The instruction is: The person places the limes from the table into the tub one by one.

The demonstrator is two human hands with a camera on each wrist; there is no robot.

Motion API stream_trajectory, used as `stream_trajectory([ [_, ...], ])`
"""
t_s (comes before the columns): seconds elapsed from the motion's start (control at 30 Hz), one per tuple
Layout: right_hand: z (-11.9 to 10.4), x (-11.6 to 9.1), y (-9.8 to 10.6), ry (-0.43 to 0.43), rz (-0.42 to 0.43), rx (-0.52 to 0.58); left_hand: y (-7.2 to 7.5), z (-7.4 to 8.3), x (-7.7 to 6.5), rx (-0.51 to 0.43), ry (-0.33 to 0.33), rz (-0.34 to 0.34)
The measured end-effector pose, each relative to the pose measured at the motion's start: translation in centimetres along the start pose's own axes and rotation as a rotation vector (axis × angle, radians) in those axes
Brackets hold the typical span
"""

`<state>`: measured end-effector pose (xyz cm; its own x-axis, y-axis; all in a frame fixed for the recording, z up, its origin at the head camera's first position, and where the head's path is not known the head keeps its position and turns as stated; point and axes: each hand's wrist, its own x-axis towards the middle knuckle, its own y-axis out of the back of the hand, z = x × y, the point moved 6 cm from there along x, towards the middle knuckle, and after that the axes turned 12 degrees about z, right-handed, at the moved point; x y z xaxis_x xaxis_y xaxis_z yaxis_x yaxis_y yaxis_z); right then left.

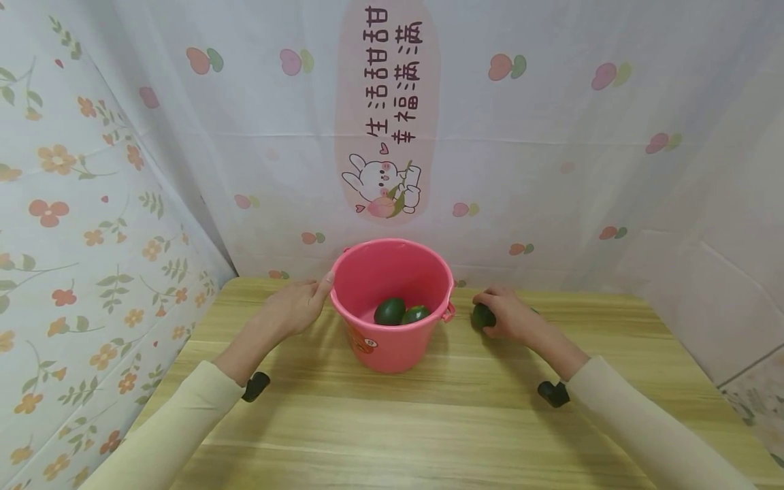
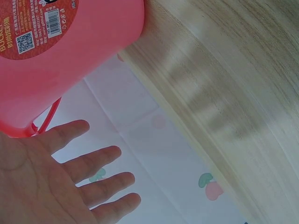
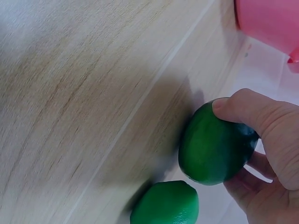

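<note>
A pink bucket (image 1: 392,350) stands upright, with two green oval fruits (image 1: 389,312) visible inside. My left hand (image 1: 298,306) is at the bucket's left side, its thumb by the rim. In the left wrist view its fingers (image 2: 100,163) are spread and hold nothing. My right hand (image 1: 507,314) grips a dark green oval fruit (image 3: 212,144) to the right of the bucket, with the thumb across its top. Close beside that fruit, a brighter green fruit (image 3: 166,205) lies partly out of the right wrist view; the right hand mostly hides it from the head camera.
The wooden table (image 1: 392,435) reaches back to a white printed curtain (image 1: 527,170). Another curtain (image 1: 92,238) with flowers hangs along the left side. Pink handle fittings (image 1: 450,312) stick out at the bucket's sides. Black wrist-worn pieces (image 1: 554,393) show below the forearms.
</note>
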<state>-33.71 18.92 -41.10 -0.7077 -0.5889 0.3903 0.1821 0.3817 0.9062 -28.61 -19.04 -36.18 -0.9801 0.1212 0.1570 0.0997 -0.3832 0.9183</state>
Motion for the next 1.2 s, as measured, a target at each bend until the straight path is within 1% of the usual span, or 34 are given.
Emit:
stream_trajectory([
  [0.33,-0.2,0.1,0.2,-0.003,0.012,0.028,0.0,0.0,-0.1,0.008,0.012,-0.006],
  [0.73,-0.5,0.1,1.2,-0.015,0.021,0.044,0.1,0.2,-0.1,-0.012,0.001,0.009],
  [0.9,-0.7,0.0,1.8,-0.009,0.034,0.040,0.0,0.1,-0.1,-0.016,0.002,0.001],
  [1.2,-0.8,-0.3,2.4,-0.033,0.035,0.042,0.0,0.2,-0.1,-0.018,0.007,-0.004],
])
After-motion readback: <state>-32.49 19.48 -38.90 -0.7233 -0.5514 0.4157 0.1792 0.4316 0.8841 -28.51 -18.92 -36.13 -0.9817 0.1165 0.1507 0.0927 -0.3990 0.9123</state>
